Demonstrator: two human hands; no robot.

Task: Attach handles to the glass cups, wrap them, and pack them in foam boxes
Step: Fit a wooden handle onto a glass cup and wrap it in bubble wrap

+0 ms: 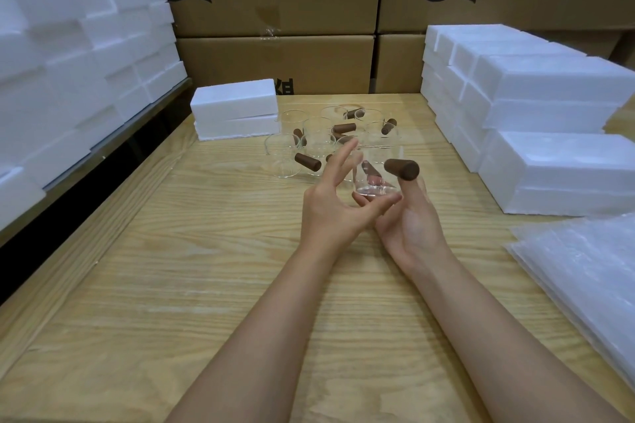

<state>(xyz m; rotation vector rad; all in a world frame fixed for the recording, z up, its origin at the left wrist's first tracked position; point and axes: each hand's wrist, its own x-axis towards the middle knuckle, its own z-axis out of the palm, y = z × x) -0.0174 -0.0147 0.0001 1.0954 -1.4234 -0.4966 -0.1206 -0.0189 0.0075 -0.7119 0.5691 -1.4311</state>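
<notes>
- My right hand [412, 227], palm up, curls its fingers round the cup [374, 182], thumb up by the brown handle [402, 169].
- My left hand [330, 206] is spread, thumb touching the cup's base.
- The cup is held above the table [206, 268].
- Other cups [309, 144] stand behind the cup, foam boxes [549, 113] to its right.

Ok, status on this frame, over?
Right hand grips glass cup above table; left hand steadies it, fingers straight. Brown handle attached, not yet wrapped. Other cups behind, clear.
</notes>
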